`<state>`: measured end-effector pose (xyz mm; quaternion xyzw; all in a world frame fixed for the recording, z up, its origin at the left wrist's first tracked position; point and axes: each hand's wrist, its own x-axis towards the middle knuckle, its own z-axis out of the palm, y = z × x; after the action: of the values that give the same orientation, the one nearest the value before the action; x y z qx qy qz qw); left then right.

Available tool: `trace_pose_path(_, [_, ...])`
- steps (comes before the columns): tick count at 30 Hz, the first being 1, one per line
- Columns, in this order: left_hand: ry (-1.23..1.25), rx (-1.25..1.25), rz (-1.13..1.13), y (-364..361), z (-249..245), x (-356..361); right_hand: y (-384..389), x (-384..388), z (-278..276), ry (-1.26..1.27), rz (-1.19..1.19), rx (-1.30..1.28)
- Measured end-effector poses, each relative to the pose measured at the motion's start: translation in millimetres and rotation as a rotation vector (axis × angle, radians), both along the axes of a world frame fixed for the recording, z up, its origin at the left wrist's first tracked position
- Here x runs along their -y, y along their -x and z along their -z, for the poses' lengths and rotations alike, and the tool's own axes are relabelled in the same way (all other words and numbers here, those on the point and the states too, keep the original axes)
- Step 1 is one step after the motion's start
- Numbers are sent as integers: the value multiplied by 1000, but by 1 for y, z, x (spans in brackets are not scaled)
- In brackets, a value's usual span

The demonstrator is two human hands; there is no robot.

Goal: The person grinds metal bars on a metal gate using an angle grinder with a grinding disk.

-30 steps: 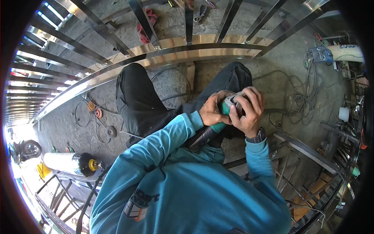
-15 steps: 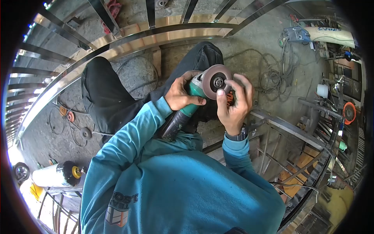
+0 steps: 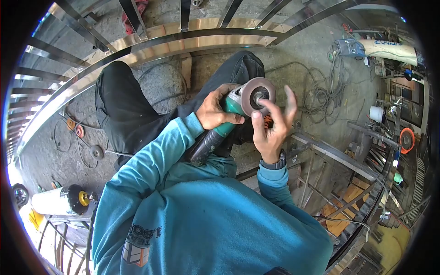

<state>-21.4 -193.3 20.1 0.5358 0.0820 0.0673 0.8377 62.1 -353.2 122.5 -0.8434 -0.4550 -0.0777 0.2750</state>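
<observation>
My left hand (image 3: 214, 110) is wrapped round the green and black body of an angle grinder (image 3: 223, 129), held above my lap with its head tilted up. A brown abrasive disc (image 3: 244, 98) on the head faces me, with a metal nut (image 3: 259, 97) at its centre. My right hand (image 3: 273, 126) is at the disc's right side, fingers apart. Its index fingertip is at the centre nut and its thumb tip at the disc's lower rim. The outer fingers stretch upward, slightly blurred. An orange-marked dark item (image 3: 267, 120) shows partly behind this hand.
A shiny metal railing (image 3: 160, 44) curves across the front and left. Loose cables (image 3: 321, 98) lie on the concrete floor at right. Several discs (image 3: 96, 152) and cords lie at left, near a white gas cylinder (image 3: 50, 202). A metal frame (image 3: 339, 156) stands at lower right.
My right index finger has moved in to the disc's centre, and the outer fingers have spread upward. The disc has tipped slightly. My left hand keeps its grip on the grinder.
</observation>
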Motion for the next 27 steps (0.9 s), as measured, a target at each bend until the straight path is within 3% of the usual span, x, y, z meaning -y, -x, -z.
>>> trace_pose_path(2, [-6,10,-2,0,2,0,3,-2,0,-134,106,31])
trace_pose_path(4, [-15,23,1,-1,3,0,8,-5,-3,-15,162,99])
trace_pose_path(6, [-35,69,-19,-1,4,0,16,-12,-2,110,157,-21])
trace_pose_path(8, [-21,36,-10,0,1,-1,8,-19,5,90,99,77])
trace_pose_path(10, [-7,3,2,1,-1,0,-4,-10,24,-232,148,-231])
trace_pose_path(11, [-14,2,-4,1,0,0,-15,6,35,-249,230,-426])
trace_pose_path(14, [-44,3,-3,2,0,-1,-40,10,35,-951,483,-1099])
trace_pose_path(16, [-67,-9,0,2,0,-1,-82,42,68,-1150,500,-1360])
trace_pose_path(18, [-68,-4,5,1,2,-1,-114,65,89,-1121,692,-1500])
trace_pose_path(21, [-51,-23,34,1,-4,-4,-170,107,137,-1144,903,-1464])
trace_pose_path(24, [-68,-8,38,0,-2,-4,-199,130,184,-1000,1016,-1257])
trace_pose_path(27, [-54,-28,48,-1,-4,-2,-207,125,231,-619,1120,-1064])
